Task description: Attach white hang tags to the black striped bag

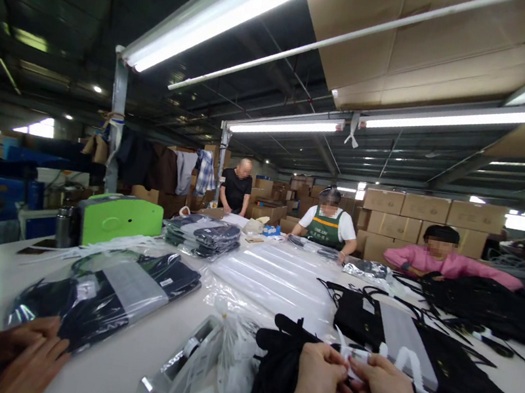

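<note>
Both of my hands are close together at the lower right over a dark bundle. Between thumb and fingers, my left hand (319, 379) pinches one side of a small white tag (359, 356). My right hand (387, 392) grips the tag's other side. Just beside and below them lies the black fabric bundle (276, 368), its lower part covered by my arms. To its left stands a clear plastic bag (238, 352) of white pieces. Right of my hands lies a flat black item with cords (462, 381), crossed by a translucent strip (406, 339).
A co-worker's hands (36, 347) touch a plastic-wrapped dark item (101, 297) at left. Clear plastic sleeves (274, 278) cover the table's middle. Wrapped goods (201, 233), a green machine (121, 222) and a grey plastic holder (180, 369) stand around. Several people work across the table.
</note>
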Demonstrator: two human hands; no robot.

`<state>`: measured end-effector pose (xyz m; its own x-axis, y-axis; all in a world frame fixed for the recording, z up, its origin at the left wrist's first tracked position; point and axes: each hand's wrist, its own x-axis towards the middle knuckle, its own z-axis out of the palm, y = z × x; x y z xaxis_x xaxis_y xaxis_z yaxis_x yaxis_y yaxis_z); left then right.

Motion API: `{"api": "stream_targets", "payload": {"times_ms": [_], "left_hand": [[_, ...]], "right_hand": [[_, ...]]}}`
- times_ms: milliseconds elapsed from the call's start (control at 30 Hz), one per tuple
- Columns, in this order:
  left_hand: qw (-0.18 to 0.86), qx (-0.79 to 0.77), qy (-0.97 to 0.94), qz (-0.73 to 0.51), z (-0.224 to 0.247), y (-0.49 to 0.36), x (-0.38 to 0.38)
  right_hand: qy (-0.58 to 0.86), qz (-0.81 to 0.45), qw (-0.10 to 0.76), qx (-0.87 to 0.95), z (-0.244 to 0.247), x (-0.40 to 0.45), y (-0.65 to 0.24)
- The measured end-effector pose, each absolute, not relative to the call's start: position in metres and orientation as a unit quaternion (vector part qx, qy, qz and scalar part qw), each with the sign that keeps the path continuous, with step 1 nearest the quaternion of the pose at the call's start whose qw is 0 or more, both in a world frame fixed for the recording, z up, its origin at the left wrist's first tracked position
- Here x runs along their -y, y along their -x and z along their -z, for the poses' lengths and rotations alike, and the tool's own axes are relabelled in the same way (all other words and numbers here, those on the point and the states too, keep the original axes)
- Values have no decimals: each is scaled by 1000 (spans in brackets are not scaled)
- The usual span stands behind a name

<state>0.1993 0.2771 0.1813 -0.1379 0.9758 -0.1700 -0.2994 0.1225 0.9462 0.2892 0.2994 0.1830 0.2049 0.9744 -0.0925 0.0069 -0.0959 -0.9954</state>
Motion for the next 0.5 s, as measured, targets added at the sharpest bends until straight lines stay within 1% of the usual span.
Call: {"api": "stream_targets", "payload": {"times_ms": [100,333,500], "left_hand": [[565,-496,-341,-565,-184,-202,-273],[549,-500,-374,-556,-183,-198,-266],[544,-524,-357,-550,-176,-192,-275]], "right_hand": [[583,-471,515,416,-183,-301,-286],[597,-501,430,456,-196,-288,-286],[596,-508,399,477,-200,-280,-290]]}}
